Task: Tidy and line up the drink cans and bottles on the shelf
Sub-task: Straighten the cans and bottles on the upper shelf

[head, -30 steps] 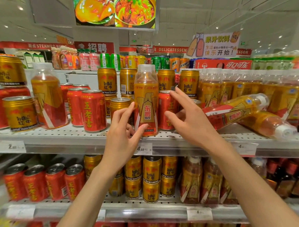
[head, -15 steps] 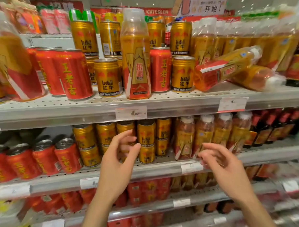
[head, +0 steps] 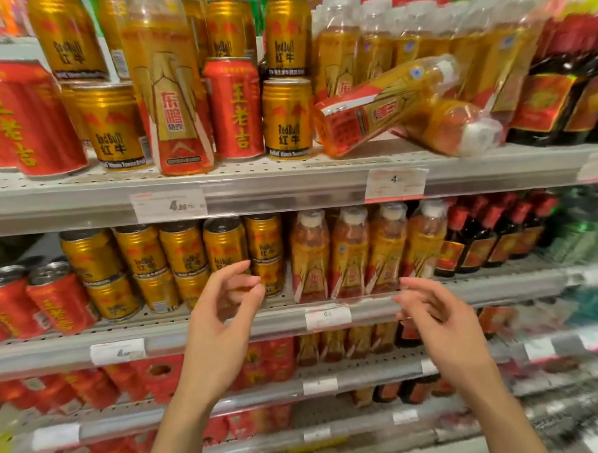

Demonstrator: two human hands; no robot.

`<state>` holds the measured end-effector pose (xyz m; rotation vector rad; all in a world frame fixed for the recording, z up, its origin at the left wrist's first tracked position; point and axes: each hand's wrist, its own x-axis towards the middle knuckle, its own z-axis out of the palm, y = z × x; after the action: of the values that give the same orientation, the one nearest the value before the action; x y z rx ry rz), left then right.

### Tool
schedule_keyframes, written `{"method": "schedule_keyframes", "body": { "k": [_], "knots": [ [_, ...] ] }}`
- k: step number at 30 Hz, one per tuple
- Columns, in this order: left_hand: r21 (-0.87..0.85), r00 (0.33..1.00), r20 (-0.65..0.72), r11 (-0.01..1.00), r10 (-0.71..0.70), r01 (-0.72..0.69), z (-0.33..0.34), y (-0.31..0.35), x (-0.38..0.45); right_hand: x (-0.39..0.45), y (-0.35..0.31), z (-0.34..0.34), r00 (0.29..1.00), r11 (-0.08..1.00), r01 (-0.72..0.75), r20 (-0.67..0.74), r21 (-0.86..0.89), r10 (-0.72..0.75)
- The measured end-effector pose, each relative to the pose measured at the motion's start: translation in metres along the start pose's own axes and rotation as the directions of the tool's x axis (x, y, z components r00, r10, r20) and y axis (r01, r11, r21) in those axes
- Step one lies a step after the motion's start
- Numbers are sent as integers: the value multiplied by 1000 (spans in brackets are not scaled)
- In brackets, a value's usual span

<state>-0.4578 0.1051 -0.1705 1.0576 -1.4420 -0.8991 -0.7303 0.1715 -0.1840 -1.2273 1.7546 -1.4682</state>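
An upright yellow drink bottle (head: 172, 95) stands at the front of the upper shelf (head: 254, 187), between gold cans (head: 115, 128) and a red can (head: 234, 106). Right of them two yellow bottles (head: 388, 102) lie tipped on their sides. My left hand (head: 223, 318) hovers in front of the middle shelf's gold cans (head: 223, 250), fingers loosely curled and holding nothing. My right hand (head: 439, 326) hovers below the middle shelf's yellow bottles (head: 350, 255), fingers relaxed and holding nothing.
Red cans (head: 22, 115) fill the upper left, and more red cans (head: 54, 302) lean on the middle shelf's left. Dark bottles (head: 559, 98) stand at the right on both shelves. Price tags (head: 168, 206) hang on the shelf rails. Lower shelves hold red packs.
Both hands have let go of the upright yellow bottle on the upper shelf and dropped to the middle shelf level. The view has tilted down and moved closer.
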Motion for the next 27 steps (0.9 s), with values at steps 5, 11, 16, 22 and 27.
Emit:
{"method": "schedule_keyframes", "body": {
  "k": [5, 11, 16, 22, 27],
  "knots": [
    [2, 999, -42, 1000, 12, -11, 58, 22, -1, 35, -2, -41, 996, 999, 54, 70, -4, -54],
    [51, 994, -79, 996, 76, -72, 94, 47, 2, 70, -20, -70, 974, 982, 185, 134, -18, -181],
    [138, 975, -85, 972, 205, -193, 100, 75, 19, 87, -53, -82, 921, 921, 378, 141, -94, -363],
    [378, 889, 22, 819, 458, -432, 98, 117, 61, 108, -111, -90, 732, 661, 673, 173, -333, -658],
    [583, 765, 173, 562, 620, -587, 89, 139, 103, 130, -144, -95, 510, 359, 788, 204, -500, -836]
  ]
}}
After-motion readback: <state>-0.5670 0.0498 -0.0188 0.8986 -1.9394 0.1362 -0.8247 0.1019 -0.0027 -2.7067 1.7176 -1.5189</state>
